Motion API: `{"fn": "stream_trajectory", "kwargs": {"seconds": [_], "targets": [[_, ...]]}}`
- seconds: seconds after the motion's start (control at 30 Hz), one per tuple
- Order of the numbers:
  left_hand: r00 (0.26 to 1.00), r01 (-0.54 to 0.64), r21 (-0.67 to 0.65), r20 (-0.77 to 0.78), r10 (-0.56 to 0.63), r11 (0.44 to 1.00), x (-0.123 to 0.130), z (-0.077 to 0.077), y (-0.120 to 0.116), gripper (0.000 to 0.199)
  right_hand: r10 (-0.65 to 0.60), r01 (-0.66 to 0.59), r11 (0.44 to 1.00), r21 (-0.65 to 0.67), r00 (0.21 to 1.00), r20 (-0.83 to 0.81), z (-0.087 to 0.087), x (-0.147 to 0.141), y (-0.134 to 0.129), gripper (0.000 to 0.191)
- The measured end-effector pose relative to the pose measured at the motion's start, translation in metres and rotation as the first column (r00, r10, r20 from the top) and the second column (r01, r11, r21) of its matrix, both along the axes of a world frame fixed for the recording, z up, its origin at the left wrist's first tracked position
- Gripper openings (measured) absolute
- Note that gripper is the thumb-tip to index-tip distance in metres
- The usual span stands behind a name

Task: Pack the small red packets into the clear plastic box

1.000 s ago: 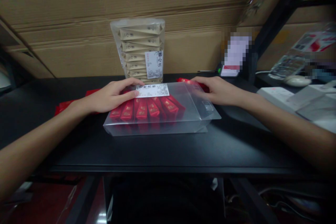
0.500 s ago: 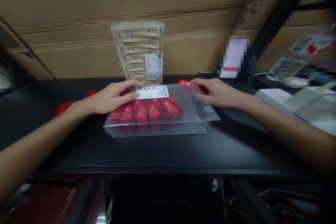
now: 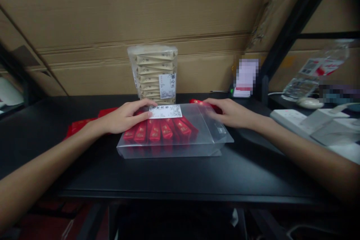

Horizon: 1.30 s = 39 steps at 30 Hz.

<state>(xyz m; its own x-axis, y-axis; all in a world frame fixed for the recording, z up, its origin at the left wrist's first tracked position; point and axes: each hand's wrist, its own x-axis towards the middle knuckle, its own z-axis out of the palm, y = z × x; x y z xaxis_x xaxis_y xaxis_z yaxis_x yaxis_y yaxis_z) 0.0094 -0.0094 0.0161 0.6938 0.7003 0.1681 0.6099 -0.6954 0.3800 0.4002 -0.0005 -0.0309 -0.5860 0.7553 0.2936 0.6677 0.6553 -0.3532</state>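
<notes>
A clear plastic box [image 3: 194,135] lies flat on the black table [image 3: 168,180], with several red packets [image 3: 165,130] in its left part and a white label [image 3: 166,111] on top. My left hand [image 3: 128,117] rests on its upper left side, thumb and fingers apart, touching the label. Around a red packet [image 3: 198,102] at the box's right end my right hand [image 3: 229,112] is curled; its fingertips are partly hidden behind the clear plastic. More red packets [image 3: 80,125] lie beside my left forearm.
Behind stands a clear box of beige packets [image 3: 154,78], upright near the cardboard wall [image 3: 202,71]. A phone [image 3: 245,78] leans at the back right. White boxes [image 3: 292,120], a white mouse [image 3: 310,102] and a plastic bottle [image 3: 317,69] are at the right.
The whole view has shifted, so the table and objects appear lower. Both hands keep nearly the same places on the box.
</notes>
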Motion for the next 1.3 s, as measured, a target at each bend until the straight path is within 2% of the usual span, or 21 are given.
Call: {"fn": "stream_trajectory", "kwargs": {"seconds": [0.57, 0.8, 1.03, 1.3], "targets": [[0.999, 0.023, -0.005, 0.028, -0.022, 1.000, -0.0059, -0.0036, 0.0020, 0.040, -0.011, 0.007, 0.997, -0.072, 0.999, -0.052, 0.0023, -0.0072, -0.0013, 0.048], [0.999, 0.024, -0.004, 0.037, -0.024, 1.000, -0.0078, -0.0044, 0.0020, 0.041, -0.006, 0.002, 0.998, -0.063, 0.999, -0.049, 0.0024, -0.0080, -0.0020, 0.046], [0.999, 0.022, -0.002, 0.034, -0.022, 1.000, -0.0075, -0.0037, 0.0019, 0.041, 0.000, 0.000, 1.000, -0.023, 1.000, -0.014, -0.0013, -0.0062, 0.0002, 0.033], [0.999, 0.024, -0.004, 0.038, -0.023, 1.000, -0.0073, -0.0054, 0.0036, 0.042, 0.000, 0.000, 1.000, -0.023, 1.000, -0.011, -0.0025, -0.0043, 0.0015, 0.036]]}}
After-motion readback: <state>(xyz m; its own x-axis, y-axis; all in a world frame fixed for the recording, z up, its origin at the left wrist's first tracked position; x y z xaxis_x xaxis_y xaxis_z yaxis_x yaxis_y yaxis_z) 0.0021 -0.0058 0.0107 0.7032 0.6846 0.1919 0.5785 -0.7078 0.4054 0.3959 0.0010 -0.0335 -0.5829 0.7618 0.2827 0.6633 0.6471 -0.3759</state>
